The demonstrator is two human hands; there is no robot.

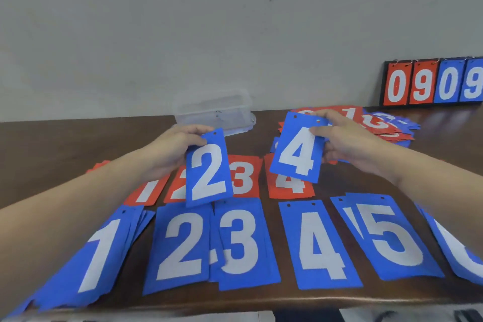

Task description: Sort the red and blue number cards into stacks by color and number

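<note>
- My left hand (172, 146) pinches a blue 2 (209, 168) by its top corner, held above the red row.
- My right hand (345, 138) grips a blue 4 (298, 149) at its upper edge, over the red 4 (290, 185).
- Blue stacks 1–5 (235, 246) lie nearest me on the table (52, 144); the unsorted pile (381, 123) sits beyond my right hand.

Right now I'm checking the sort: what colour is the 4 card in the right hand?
Blue with a white numeral, on the 4 card; head view.

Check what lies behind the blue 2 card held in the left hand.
Behind the held blue 2 card lie the red 2 stack and red 3 stack, each partly covered. Their hidden parts cannot be seen.
</note>
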